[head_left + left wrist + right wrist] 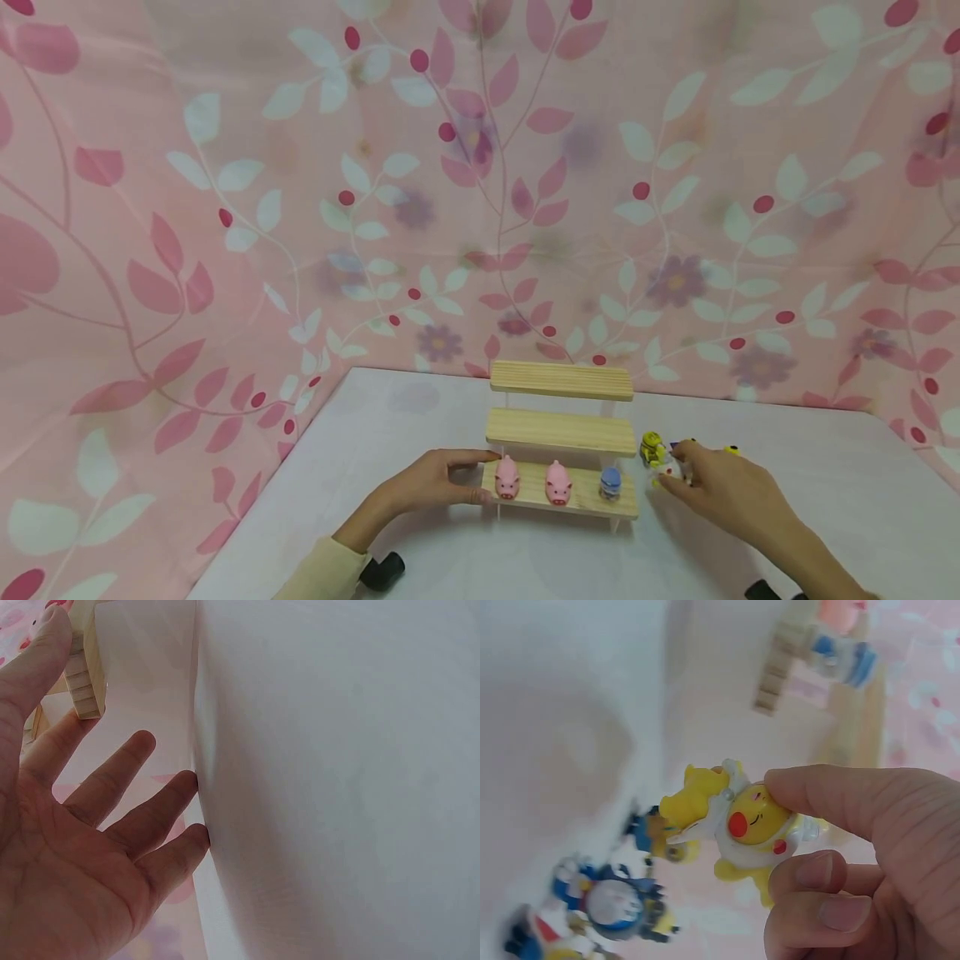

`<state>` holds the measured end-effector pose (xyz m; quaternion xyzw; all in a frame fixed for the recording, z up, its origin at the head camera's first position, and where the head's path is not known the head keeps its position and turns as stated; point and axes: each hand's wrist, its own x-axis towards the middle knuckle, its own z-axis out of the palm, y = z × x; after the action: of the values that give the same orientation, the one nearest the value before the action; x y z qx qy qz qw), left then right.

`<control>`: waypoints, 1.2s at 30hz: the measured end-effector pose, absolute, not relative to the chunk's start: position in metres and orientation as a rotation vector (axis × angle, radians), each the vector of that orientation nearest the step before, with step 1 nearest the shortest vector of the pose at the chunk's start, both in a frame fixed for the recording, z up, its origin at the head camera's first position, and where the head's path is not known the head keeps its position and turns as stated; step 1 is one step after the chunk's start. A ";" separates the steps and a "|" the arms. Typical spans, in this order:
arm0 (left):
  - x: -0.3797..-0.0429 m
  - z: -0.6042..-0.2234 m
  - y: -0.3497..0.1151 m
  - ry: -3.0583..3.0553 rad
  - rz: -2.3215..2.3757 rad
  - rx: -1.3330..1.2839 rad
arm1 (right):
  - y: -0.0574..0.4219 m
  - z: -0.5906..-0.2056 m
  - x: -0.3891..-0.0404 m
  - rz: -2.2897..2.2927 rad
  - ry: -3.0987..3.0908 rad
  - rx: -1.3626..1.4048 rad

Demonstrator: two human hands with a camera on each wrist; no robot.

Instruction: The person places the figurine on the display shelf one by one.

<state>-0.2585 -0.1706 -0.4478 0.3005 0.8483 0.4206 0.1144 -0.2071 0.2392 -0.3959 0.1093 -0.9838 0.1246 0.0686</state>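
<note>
My left hand [423, 485] holds the left end of the lowest board of a three-tier wooden shelf [561, 430], thumb at the front edge and index finger at the back. The other fingers are spread out in the left wrist view. Beside the shelf's right end, my right hand [738, 493] pinches a small yellow figurine [759, 817] with a white hood and red cheeks between thumb and fingers. Two pink pig figurines [558, 483] and a small blue-topped figure [610, 483] stand on the lowest board.
Several other small figures, among them a blue-and-white one [615, 904], lie near the right hand, blurred in the right wrist view. A white cloth covers the table [420, 417]. Behind it hangs a pink floral curtain [480, 208]. The two upper boards [561, 381] rise toward the back.
</note>
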 end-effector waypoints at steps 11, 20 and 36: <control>-0.258 -0.448 -0.171 2.496 1.227 0.866 | 0.231 -0.374 -0.191 0.367 -2.785 0.420; -0.258 -0.449 -0.170 2.503 1.218 0.878 | 0.216 -0.356 -0.185 0.376 -2.729 0.430; -0.258 -0.448 -0.170 2.477 1.237 0.902 | 0.181 -0.335 -0.189 0.431 -2.633 0.518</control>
<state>-0.2585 -0.1701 -0.4478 0.3077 0.8450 0.4221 0.1144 -0.1887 0.1813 -0.3345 0.1863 -0.9471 0.1549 0.2105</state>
